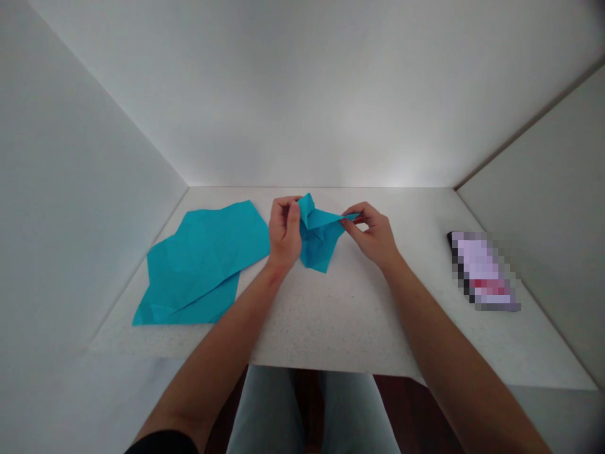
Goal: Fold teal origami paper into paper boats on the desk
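Note:
Both my hands hold a small, crumpled piece of turquoise sheet point(321, 243), either paper or thin fabric, just above the table. My left hand point(284, 233) is closed on its left side, with the thumb pressed against the folded fingers. A pointed corner of the sheet rises beside that thumb. Pinched between the thumb and fingers of my right hand point(371, 230) is the right corner, drawn out taut. The lower part of the piece hangs down between the hands. A larger creased turquoise sheet point(203, 252) lies to the left, partly behind my left hand and forearm.
A pixelated, phone-like flat object point(484, 271) with a dark edge lies at the right of the white speckled table point(326, 328). White walls point(321, 94) enclose the table at the back and both sides. My legs point(269, 410) are below the front edge.

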The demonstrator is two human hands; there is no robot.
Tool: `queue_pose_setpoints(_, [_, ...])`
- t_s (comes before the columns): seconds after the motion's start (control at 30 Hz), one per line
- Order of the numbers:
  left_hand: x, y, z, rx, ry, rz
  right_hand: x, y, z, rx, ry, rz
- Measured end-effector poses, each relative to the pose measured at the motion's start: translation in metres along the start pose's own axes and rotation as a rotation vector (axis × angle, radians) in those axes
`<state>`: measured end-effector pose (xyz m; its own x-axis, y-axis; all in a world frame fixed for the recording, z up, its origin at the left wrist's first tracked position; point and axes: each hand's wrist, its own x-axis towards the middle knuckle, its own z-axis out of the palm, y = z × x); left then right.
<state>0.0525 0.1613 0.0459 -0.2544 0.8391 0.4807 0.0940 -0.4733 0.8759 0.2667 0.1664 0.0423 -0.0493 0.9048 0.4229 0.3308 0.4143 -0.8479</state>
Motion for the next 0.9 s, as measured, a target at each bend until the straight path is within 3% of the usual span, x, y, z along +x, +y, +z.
queue_pose_setpoints(0.17, [0.017, -0.025, -0.006, -0.09, 0.24, -0.214, 0.005, 0.004, 0.001, 0.217, 0.079, 0.028])
queue_pose_setpoints(0.27, [0.021, -0.034, -0.01, -0.023, 0.257, -0.29, 0.007, 0.003, 0.0, 0.303, 0.154, 0.055])
queue_pose_setpoints(0.47, [0.016, -0.037, -0.01, 0.157, 0.089, -0.314, 0.009, -0.001, -0.005, 0.299, 0.236, 0.077])
queue_pose_setpoints(0.7, [0.006, -0.015, 0.001, -0.068, -0.117, -0.353, 0.012, 0.005, -0.006, 0.381, 0.228, 0.162])
queue_pose_setpoints(0.9, [0.003, -0.003, 0.0, -0.288, -0.346, -0.627, 0.012, 0.01, -0.006, 0.48, 0.152, 0.259])
